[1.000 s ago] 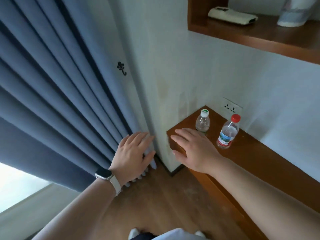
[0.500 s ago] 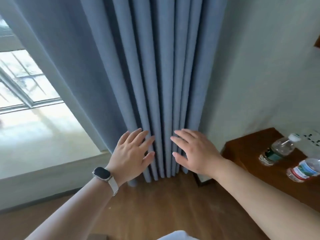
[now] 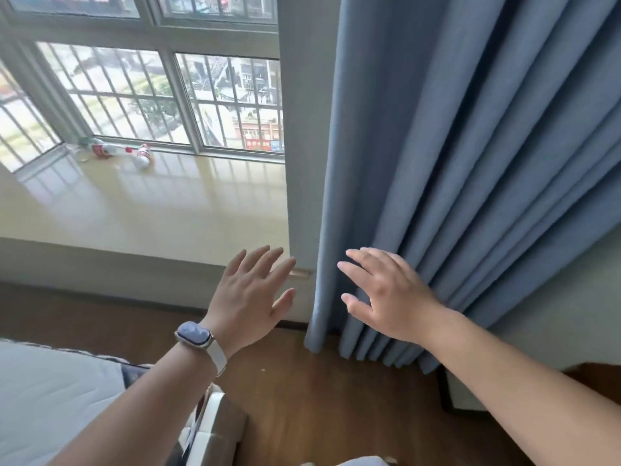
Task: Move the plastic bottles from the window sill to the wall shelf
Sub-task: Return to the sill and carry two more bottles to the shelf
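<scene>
**Lying at the sill's far corner, two bottles; both hands empty**

Two plastic bottles (image 3: pixel 100 150) (image 3: pixel 142 156) seem to lie on their sides, close together, at the far left corner of the window sill (image 3: pixel 168 203). Well apart from them, off the sill's near right corner, the left hand (image 3: pixel 250 294) and the right hand (image 3: pixel 386 297) hover palm down, fingers straight and spread, holding nothing. The right hand is in front of the blue curtain (image 3: pixel 470 163).

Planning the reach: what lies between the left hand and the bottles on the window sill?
In the head view, only bare glossy window sill separates the left hand from the bottles at its far corner.
</scene>
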The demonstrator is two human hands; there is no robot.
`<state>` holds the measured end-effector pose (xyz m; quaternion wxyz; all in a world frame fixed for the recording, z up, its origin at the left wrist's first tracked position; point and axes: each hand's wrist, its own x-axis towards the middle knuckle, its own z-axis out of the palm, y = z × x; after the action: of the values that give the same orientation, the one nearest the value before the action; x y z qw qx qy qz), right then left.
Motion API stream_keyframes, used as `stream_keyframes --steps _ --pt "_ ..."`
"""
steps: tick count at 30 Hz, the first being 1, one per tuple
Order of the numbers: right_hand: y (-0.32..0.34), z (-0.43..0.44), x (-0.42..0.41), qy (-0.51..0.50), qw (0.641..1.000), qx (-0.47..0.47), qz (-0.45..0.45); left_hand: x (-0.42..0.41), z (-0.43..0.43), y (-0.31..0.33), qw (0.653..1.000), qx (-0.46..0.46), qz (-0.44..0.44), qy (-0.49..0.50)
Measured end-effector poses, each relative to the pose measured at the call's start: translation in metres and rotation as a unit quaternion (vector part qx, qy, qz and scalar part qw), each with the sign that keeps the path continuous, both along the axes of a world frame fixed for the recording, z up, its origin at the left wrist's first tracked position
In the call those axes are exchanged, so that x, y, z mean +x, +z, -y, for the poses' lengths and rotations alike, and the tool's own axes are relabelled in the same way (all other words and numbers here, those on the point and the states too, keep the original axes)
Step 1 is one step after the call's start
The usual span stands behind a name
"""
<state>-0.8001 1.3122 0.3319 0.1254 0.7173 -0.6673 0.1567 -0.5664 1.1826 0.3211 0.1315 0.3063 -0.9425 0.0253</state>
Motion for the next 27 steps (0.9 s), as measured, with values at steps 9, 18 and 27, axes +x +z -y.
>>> stream_keyframes --steps 9,18,27 --pt "0.001 0.086 0.01 0.107 0.994 0.018 0.03 0.035 0.023 0.002 0.993 0.003 0.024 0.115" --pt "0.005 0.16 -0.026 0.23 0.973 0.034 0.015 -0.001 0.061 0.02 0.977 -0.013 0.025 0.209" --pt "0.005 0.225 -0.052 0.315 0.945 0.083 0.027 -0.034 0.067 0.021 0.958 -0.047 0.001 0.283"
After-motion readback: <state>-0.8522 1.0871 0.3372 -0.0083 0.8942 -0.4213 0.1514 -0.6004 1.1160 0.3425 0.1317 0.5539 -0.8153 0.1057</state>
